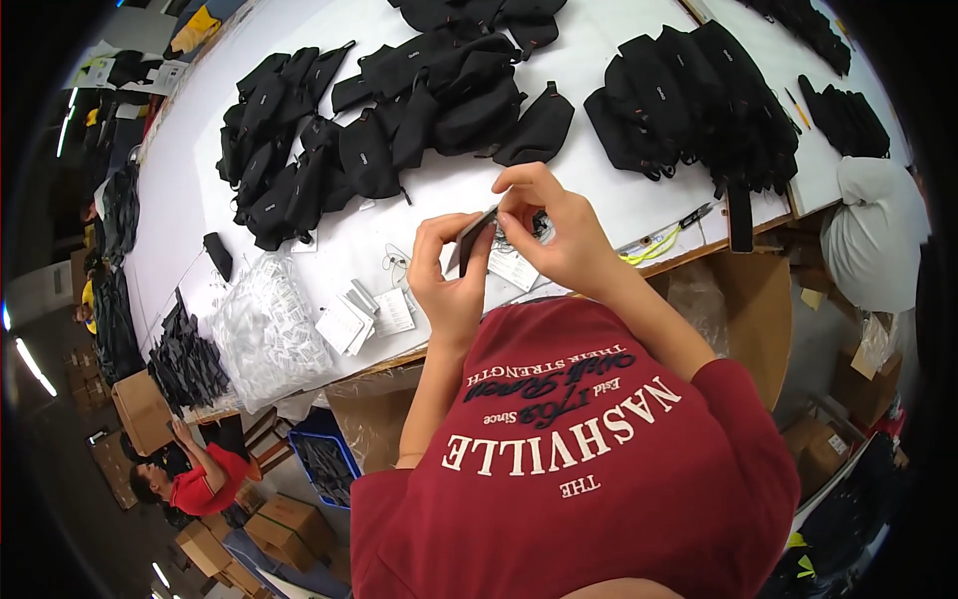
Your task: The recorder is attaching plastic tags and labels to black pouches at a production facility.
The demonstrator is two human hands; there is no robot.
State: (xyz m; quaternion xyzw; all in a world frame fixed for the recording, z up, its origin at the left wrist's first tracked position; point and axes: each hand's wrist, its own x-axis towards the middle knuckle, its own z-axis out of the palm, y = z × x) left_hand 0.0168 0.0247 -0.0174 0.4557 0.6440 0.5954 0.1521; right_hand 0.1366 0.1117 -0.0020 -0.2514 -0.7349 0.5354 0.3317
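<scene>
Both hands are raised over the near edge of the white table [200, 140]. Left hand [449, 275] pinches a small dark flat tag [475, 238] by its lower half, thumb and fingers closed narrow on its faces. Right hand [559, 230] is curled tight at the tag's top end, fingertips pressed together on something too small to make out, possibly a thin string.

The tag looks light, thin and fairly stiff, like card. It probably bends if squeezed across the middle, so a hold on the flat faces near one end seems safest. The edges are narrow and likely to slip in a loose pinch.

Beneath the hands lie white paper tags [374, 314], loose and easily scattered. A heap of clear plastic bags [264, 334] sits to the left, just beside them. Black pouches [399, 110] are piled farther back, well apart from the hands, and look soft and limp.

The table edge runs right below the wrists, with an open cardboard box [743, 299] past it on the right. Bare white surface lies between the hands and the pouches.
</scene>
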